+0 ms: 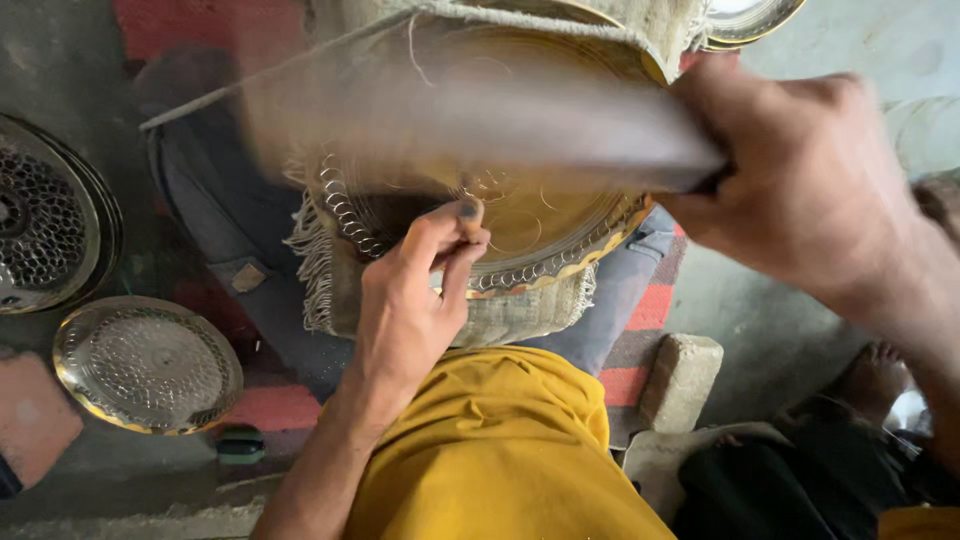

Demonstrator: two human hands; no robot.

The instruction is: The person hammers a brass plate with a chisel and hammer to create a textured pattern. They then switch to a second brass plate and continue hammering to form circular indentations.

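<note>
At the centre of the brass plate, the left hand pinches a small punch between thumb and fingertips, its tip set on the engraved metal. The grip of the right hand, at three o'clock, is clenched around a hammer whose shaft and head are blurred across the plate from three o'clock toward nine; its head cannot be made out. The round plate, rimmed with a stamped loop pattern, lies on a fringed burlap cushion resting on the person's lap, above a yellow garment at six o'clock. Two finished patterned plates lie on the floor at eight and nine o'clock, well apart from the hands, with a small green object just below the nearer one. A pale stone block sits on the floor at four o'clock, beside a red striped mat. Another plate's rim shows at one o'clock.
</note>
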